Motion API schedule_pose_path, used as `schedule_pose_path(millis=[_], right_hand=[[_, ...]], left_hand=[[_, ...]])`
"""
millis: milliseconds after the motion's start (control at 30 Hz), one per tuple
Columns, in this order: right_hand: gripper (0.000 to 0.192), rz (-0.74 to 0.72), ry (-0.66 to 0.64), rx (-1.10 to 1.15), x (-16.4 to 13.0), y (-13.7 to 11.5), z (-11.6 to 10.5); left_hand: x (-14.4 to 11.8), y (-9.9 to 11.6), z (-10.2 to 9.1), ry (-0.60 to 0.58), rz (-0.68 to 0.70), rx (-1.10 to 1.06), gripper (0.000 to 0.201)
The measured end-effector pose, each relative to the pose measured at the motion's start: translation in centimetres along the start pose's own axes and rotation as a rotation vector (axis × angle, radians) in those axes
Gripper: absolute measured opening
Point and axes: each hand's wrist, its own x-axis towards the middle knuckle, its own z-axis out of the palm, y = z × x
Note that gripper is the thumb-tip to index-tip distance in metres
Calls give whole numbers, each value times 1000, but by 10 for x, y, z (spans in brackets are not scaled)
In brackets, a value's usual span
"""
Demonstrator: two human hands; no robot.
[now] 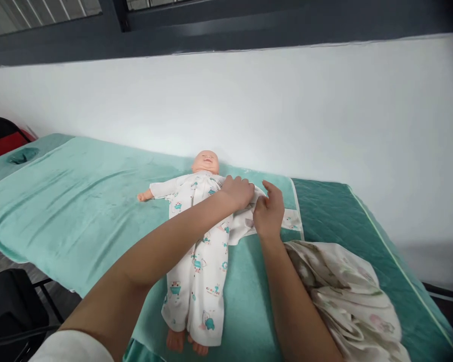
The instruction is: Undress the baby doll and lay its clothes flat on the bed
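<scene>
A baby doll [206, 163] lies on its back on a light green blanket [79, 201], dressed in a white romper [198, 271] with small teal prints. My left hand [238, 192] is closed on the romper's fabric at the doll's far shoulder. Just to its right, my right hand [269, 211] pinches the loose sleeve cloth [241, 226] of the same side. The doll's other arm sticks out to the left, bare hand showing. Its feet poke out at the bottom.
A crumpled floral cloth [347, 296] lies at the right on a darker green quilted cover [362, 226]. A white wall runs behind the bed. A dark chair [11, 311] stands at lower left, and a red and black item [3, 141] at far left.
</scene>
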Motion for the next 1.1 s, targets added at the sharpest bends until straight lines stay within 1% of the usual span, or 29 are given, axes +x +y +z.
schedule_pose_path(millis=[33, 100, 167, 233, 267, 333, 400, 467, 533, 700, 900, 1100], right_hand=[[47, 21, -19, 2, -1, 2, 2], [44, 37, -53, -14, -4, 2, 6], [42, 27, -97, -28, -7, -3, 11], [43, 15, -156, -20, -8, -8, 16], [43, 9, -186, -13, -9, -10, 19], [44, -15, -232, -9, -10, -13, 24], [43, -56, -272, -19, -11, -14, 27], [42, -85, -321, -25, -13, -16, 29], [42, -77, -375, -8, -15, -18, 30], [44, -23, -480, 110, -14, -24, 33], [55, 82, -486, 220, -5, -17, 37], [54, 103, -445, 291, 1, -11, 46]], left_hand=[[-12, -4, -2, 46, -5, -31, 32], [-42, -18, -2, 187, -27, -133, 30], [-74, -37, 6, 397, -99, -329, 32], [-104, -59, 22, 596, -197, -583, 33], [-116, -69, 32, 670, -255, -725, 32], [-133, -86, 52, 738, -333, -974, 35], [-140, -95, 66, 750, -392, -1122, 37], [-140, -98, 73, 739, -413, -1183, 39], [-137, -98, 74, 719, -395, -1206, 40], [-126, -100, 68, 663, -357, -1235, 42], [-110, -101, 68, 659, -330, -1217, 43], [-97, -109, 76, 668, -297, -1162, 45]])
